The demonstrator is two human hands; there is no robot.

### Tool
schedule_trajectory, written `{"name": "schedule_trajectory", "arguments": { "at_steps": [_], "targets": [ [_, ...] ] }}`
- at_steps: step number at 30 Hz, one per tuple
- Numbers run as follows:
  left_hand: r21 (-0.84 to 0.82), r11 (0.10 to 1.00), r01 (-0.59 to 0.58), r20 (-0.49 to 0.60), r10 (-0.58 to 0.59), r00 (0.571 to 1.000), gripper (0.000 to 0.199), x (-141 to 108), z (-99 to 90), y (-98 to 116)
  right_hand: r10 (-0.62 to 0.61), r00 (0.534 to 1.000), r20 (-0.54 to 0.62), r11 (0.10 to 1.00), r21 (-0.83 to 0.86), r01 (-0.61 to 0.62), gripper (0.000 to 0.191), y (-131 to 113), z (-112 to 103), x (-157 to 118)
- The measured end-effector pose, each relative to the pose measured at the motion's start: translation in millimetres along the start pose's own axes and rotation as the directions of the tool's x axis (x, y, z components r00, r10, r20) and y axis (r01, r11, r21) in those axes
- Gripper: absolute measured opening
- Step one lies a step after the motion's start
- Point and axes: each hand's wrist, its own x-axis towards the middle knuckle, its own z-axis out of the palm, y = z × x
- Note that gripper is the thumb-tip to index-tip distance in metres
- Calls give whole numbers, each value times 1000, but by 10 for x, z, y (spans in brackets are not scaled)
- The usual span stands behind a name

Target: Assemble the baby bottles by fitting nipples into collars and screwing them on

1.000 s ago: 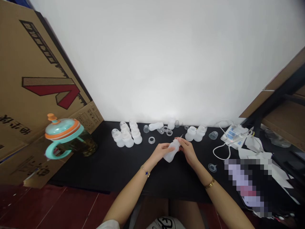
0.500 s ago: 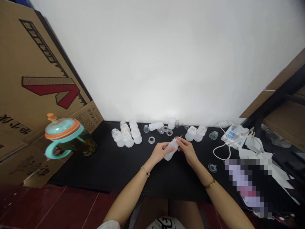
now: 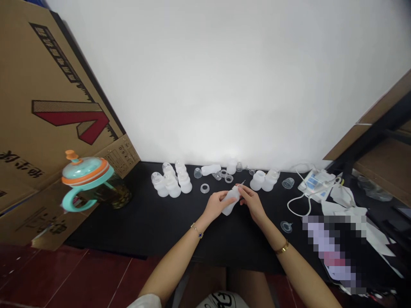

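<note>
My left hand (image 3: 215, 205) is wrapped round a white, translucent baby bottle (image 3: 229, 208), which is tilted with its neck up and to the right. At the bottle's mouth, my right hand (image 3: 253, 203) pinches what looks like a clear bottle nipple (image 3: 243, 182); its thin tip sticks out above the fingers, which hide most of it. Past the hands lie a loose collar ring (image 3: 204, 188), another ring (image 3: 228, 179) and a clear dome cap (image 3: 197, 173). Another clear nipple (image 3: 287, 226) lies on the table right of my right forearm.
Several capped bottles (image 3: 174, 188) stand grouped at left on the black table (image 3: 154, 226). An open bottle (image 3: 257, 182) and a capped one (image 3: 269, 182) stand at right. A large teal-lidded jug (image 3: 86, 171) is far left. A white cable (image 3: 298, 211) and papers (image 3: 349, 209) lie right.
The view has shifted very slightly. Both hands keep their hold at the bottle, with no clear movement between the frames.
</note>
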Motion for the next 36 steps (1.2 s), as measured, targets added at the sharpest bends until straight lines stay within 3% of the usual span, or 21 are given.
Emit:
{"name": "schedule_trajectory", "arguments": {
  "at_steps": [9,16,23,31,36],
  "targets": [
    [-252,967,33,-52,-48,998,57,41,-10,-7,23,998,50,1000,-13,-23,49,-27,39,-36],
    [-315,949,-4,-47,-12,999,60,52,-32,7,13,997,72,998,-63,-9,50,-45,51,-46],
    [-359,925,126,-77,-163,984,61,48,-81,18,67,997,38,996,63,-70,51,-47,30,-44],
    [-333,939,92,-123,-140,983,57,64,-91,2,81,992,100,992,88,-90,44,-36,33,-43],
    [-196,980,-23,-212,-20,977,57,78,-55,-49,39,979,199,999,-5,-39,48,-66,68,-74]
  ]
}}
